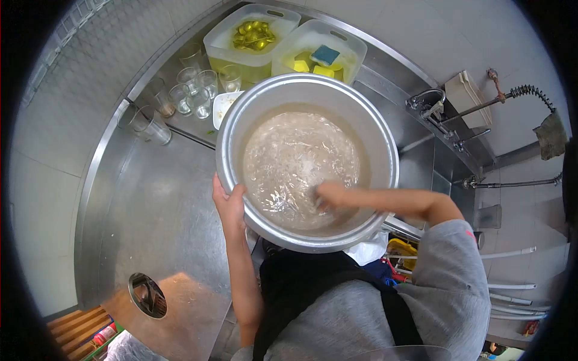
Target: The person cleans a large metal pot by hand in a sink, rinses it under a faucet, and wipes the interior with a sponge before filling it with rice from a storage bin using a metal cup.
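A large round metal pot (385, 162) holds cloudy, swirling water (295, 150) with pale matter in it. My left hand (229, 201) grips the pot's rim at its left side, thumb over the edge. Inside the pot, my right hand (330, 197) is at the water's surface, right of the middle. Its fingers are blurred by motion and partly under the water, so what they hold, if anything, cannot be made out.
Behind the pot stand a clear tub (283, 27) of yellow-green liquid with spoons and another tub (355, 57) with sponges. Several glasses (198, 102) and a white dish (221, 108) are at the back left. Taps (430, 105) line the right wall; a round hole (147, 295) is at lower left.
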The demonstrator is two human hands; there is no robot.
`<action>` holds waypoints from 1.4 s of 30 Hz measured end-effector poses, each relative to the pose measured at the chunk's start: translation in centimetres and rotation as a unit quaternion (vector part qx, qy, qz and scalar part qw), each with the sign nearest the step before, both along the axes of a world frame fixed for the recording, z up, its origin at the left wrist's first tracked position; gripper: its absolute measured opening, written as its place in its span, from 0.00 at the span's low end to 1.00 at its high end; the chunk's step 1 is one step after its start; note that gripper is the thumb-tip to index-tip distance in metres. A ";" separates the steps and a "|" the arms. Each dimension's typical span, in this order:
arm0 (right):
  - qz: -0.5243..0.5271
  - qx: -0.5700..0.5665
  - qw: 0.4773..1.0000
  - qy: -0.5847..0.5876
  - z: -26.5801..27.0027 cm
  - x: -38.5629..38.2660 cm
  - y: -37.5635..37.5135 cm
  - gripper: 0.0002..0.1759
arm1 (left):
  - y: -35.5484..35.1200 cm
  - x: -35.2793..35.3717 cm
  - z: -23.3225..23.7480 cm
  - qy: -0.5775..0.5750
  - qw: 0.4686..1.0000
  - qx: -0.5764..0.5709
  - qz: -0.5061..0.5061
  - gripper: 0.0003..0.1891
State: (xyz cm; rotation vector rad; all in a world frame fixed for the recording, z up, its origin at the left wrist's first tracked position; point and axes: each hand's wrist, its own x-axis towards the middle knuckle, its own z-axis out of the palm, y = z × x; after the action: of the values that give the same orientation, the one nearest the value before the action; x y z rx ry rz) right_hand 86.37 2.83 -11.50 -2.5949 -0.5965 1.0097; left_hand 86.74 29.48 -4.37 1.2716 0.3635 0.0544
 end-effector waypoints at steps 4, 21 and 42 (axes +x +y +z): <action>-0.121 -0.112 0.983 -0.082 -1.7 7.6 -4.8 0.16 | 0.0 0.1 0.2 -0.008 1.000 -0.014 -0.005 0.27; -0.132 -0.115 0.981 -0.087 -1.2 6.2 -4.3 0.15 | 0.3 0.3 -0.1 0.003 1.000 -0.007 -0.021 0.33; -0.615 0.379 0.665 -0.190 11.4 -2.2 -13.4 0.21 | 2.2 0.3 -2.6 -0.012 0.993 -0.046 -0.111 0.34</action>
State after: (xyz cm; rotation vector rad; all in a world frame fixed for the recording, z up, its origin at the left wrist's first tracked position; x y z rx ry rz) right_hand 84.13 -10.59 -0.14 -1.6992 0.5893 -0.2463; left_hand 87.01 31.65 -6.94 1.2113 0.1993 -0.1348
